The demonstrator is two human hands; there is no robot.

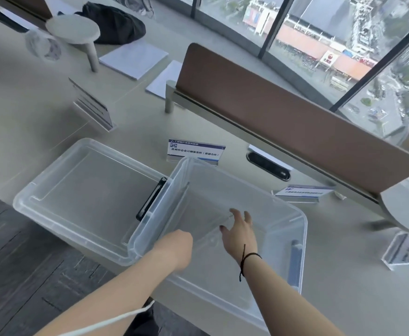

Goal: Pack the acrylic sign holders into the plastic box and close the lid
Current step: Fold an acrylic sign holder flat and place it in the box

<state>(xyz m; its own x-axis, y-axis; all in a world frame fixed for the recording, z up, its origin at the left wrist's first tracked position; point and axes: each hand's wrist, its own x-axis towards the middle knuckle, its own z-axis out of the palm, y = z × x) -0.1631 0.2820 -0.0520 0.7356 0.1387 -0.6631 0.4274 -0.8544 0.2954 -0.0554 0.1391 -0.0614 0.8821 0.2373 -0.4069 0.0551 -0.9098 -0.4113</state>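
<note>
A clear plastic box (304,223) stands open on the table in front of me. Its lid (82,187) lies beside it on the left, with a black latch (151,198) where the two meet. Both my hands reach down into the box. My right hand (239,232) hovers with fingers spread over a faint clear acrylic piece (219,223) on the box floor. My left hand (178,247) is bent at the wrist and its fingers are hidden. Acrylic sign holders with blue-and-white cards stand behind the box (196,150) and to its right (304,191).
More sign holders rest at the far right edge (404,251) and stacked at the upper left (93,106). A brown divider panel (283,117) runs along the table behind the box. Papers (133,58), a black bag (116,23) and round stands lie farther back.
</note>
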